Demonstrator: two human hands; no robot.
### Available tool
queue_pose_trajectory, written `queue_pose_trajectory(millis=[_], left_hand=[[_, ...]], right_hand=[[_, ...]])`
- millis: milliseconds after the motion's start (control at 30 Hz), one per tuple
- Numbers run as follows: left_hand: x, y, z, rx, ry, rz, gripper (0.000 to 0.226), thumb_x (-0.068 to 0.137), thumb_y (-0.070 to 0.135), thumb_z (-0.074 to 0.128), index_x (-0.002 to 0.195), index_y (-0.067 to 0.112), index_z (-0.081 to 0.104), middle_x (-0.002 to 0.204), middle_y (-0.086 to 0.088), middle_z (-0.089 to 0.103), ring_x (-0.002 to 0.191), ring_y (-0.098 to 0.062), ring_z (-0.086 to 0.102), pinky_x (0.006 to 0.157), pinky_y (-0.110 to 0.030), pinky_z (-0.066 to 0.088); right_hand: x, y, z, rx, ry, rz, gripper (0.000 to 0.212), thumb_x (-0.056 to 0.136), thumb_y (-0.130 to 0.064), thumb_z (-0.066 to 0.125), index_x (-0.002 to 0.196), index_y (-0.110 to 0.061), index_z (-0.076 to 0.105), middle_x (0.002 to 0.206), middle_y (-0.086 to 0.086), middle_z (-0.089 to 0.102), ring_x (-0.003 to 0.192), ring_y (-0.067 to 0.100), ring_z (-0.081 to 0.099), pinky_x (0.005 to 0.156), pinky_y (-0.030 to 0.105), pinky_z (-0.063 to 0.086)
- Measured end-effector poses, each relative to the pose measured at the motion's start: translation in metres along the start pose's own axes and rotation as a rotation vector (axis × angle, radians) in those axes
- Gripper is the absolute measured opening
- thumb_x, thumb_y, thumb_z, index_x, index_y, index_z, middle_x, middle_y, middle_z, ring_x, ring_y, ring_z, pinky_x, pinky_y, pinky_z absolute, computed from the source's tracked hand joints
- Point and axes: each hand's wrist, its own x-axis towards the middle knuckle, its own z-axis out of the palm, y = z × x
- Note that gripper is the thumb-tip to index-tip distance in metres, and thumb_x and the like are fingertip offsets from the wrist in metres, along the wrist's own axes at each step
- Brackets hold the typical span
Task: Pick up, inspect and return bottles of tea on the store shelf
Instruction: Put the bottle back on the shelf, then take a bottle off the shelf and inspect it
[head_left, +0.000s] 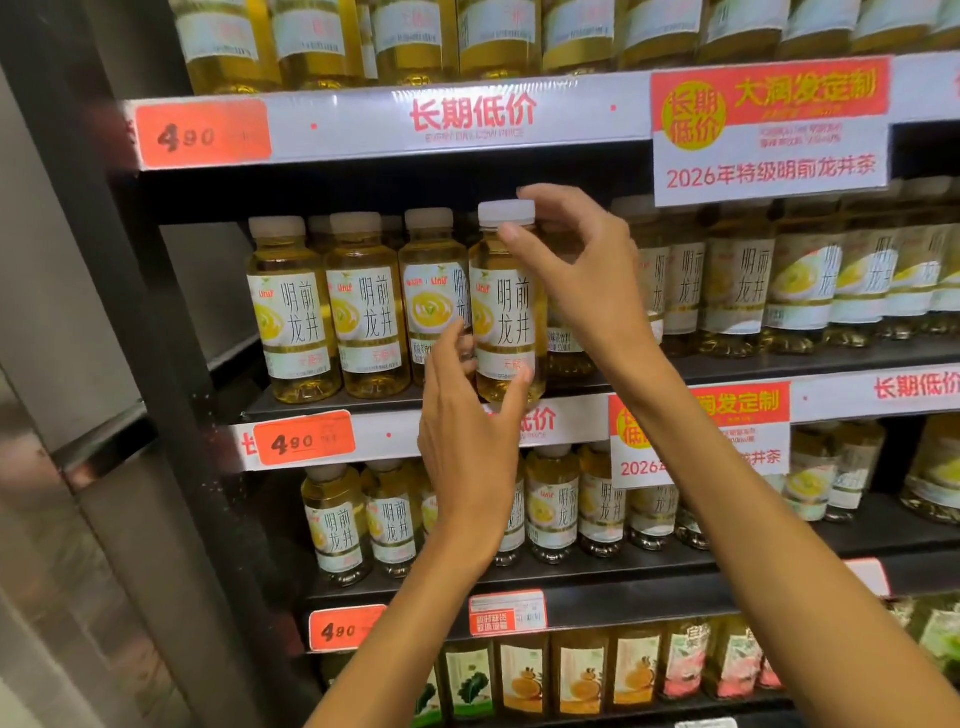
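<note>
Two hands, left hand (467, 441) and right hand (582, 270), on one tea bottle (506, 312)

We see orange price tags reading 4.90 (202, 134) on the shelf rails, up-left of the hands, and a red-and-white promotional sign (770, 130) above and right of them. Well below the hands stand juice bottles with orange-fruit labels (582, 675). A grey metal panel (78, 545) lies far left.
</note>
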Motion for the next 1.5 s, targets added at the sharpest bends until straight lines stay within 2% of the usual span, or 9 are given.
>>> queue_pose_trajectory(millis=[100, 233, 400, 667, 867, 1067, 1233, 1367, 1500], left_hand=[[0.001, 0.000, 0.003, 0.140, 0.034, 0.059, 0.063, 0.083, 0.032, 0.071, 0.136, 0.021, 0.041, 0.130, 0.004, 0.055, 0.119, -0.011, 0.049, 0.091, -0.029, 0.045], [0.005, 0.002, 0.009, 0.197, 0.053, 0.108, 0.056, 0.083, 0.030, 0.072, 0.131, 0.018, 0.046, 0.132, 0.000, 0.052, 0.119, -0.015, 0.051, 0.086, -0.026, 0.045], [0.009, 0.001, 0.015, 0.271, 0.066, 0.117, 0.058, 0.083, 0.032, 0.072, 0.133, 0.017, 0.047, 0.131, -0.001, 0.053, 0.118, -0.018, 0.053, 0.084, -0.034, 0.051], [0.012, 0.001, 0.018, 0.352, 0.083, 0.130, 0.055, 0.084, 0.031, 0.071, 0.132, 0.014, 0.049, 0.129, -0.004, 0.055, 0.118, -0.020, 0.053, 0.084, -0.034, 0.049], [0.011, 0.005, 0.013, 0.380, 0.062, 0.178, 0.054, 0.084, 0.027, 0.071, 0.131, 0.014, 0.049, 0.129, -0.005, 0.053, 0.116, -0.021, 0.053, 0.083, -0.032, 0.049], [0.003, 0.008, 0.012, 0.301, -0.014, 0.219, 0.045, 0.086, 0.019, 0.069, 0.127, 0.013, 0.051, 0.122, -0.004, 0.052, 0.106, -0.018, 0.057, 0.080, -0.031, 0.052], [0.001, 0.004, 0.013, 0.249, -0.061, 0.222, 0.038, 0.087, 0.016, 0.068, 0.123, 0.014, 0.054, 0.121, -0.004, 0.051, 0.110, -0.015, 0.054, 0.082, -0.024, 0.050], [-0.003, 0.001, 0.014, 0.205, -0.120, 0.221, 0.043, 0.089, 0.013, 0.066, 0.129, 0.012, 0.052, 0.122, -0.006, 0.049, 0.109, -0.017, 0.053, 0.088, -0.024, 0.048], [-0.006, 0.002, 0.017, 0.145, -0.146, 0.222, 0.049, 0.091, 0.015, 0.063, 0.136, 0.012, 0.047, 0.125, -0.006, 0.049, 0.113, -0.016, 0.051, 0.095, -0.028, 0.047]], right_hand=[[0.002, 0.008, 0.005, -0.257, 0.054, -0.060, 0.043, 0.091, -0.045, 0.057, 0.127, -0.021, 0.057, 0.119, -0.004, 0.060, 0.117, 0.016, 0.045, 0.101, 0.037, 0.031], [0.007, 0.015, 0.009, -0.388, 0.120, -0.130, 0.045, 0.092, -0.047, 0.054, 0.124, -0.016, 0.059, 0.116, 0.004, 0.060, 0.113, 0.023, 0.045, 0.095, 0.037, 0.031], [0.012, 0.023, 0.012, -0.520, 0.157, -0.169, 0.043, 0.093, -0.047, 0.052, 0.117, -0.012, 0.061, 0.110, 0.009, 0.060, 0.109, 0.028, 0.047, 0.091, 0.039, 0.035], [0.018, 0.026, 0.013, -0.529, 0.136, -0.167, 0.044, 0.093, -0.045, 0.054, 0.112, -0.005, 0.062, 0.104, 0.015, 0.059, 0.107, 0.032, 0.046, 0.090, 0.040, 0.035], [0.021, 0.031, 0.003, -0.624, 0.161, -0.124, 0.039, 0.098, -0.038, 0.047, 0.109, -0.002, 0.057, 0.105, 0.016, 0.058, 0.108, 0.030, 0.046, 0.071, 0.037, 0.044], [0.019, 0.035, -0.005, -0.749, 0.082, -0.157, 0.035, 0.100, -0.035, 0.043, 0.110, -0.004, 0.055, 0.107, 0.014, 0.057, 0.105, 0.028, 0.048, 0.067, 0.038, 0.048], [0.009, 0.031, -0.014, -0.535, 0.096, -0.170, 0.037, 0.096, -0.030, 0.054, 0.124, -0.005, 0.052, 0.125, 0.013, 0.052, 0.104, 0.027, 0.054, 0.085, 0.040, 0.045], [-0.009, 0.024, -0.021, -0.173, 0.154, -0.184, 0.035, 0.091, -0.014, 0.062, 0.125, -0.005, 0.055, 0.129, 0.006, 0.052, 0.113, -0.006, 0.033, 0.100, 0.025, 0.032], [-0.025, 0.020, -0.022, -0.051, 0.216, -0.189, 0.033, 0.090, -0.009, 0.064, 0.121, -0.004, 0.056, 0.130, 0.003, 0.050, 0.124, 0.011, 0.042, 0.106, 0.028, 0.036]])
